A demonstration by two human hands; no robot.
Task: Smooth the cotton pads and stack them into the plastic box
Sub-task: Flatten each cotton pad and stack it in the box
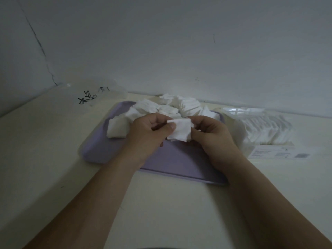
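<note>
The square white cotton pad [179, 130] looked soft, fibrous and matt, as did the crumpled white cotton pads [161, 106] heaped behind it. The lilac rectangular plastic tray [172, 159] was smooth with a dull sheen. The clear plastic box [237, 112] looked glossy. The cream worktop [161, 203] was smooth and matt.

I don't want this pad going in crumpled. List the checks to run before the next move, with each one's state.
1. Grip on the cotton pad by left hand and right hand: ok, both pinch it.
2. Pad flat: not ok, lower edge rumpled.
3. The plastic box open: cannot tell.
4. Room beside the stacked pads: cannot tell.
5. Way from purple tray to box free: ok.
</note>
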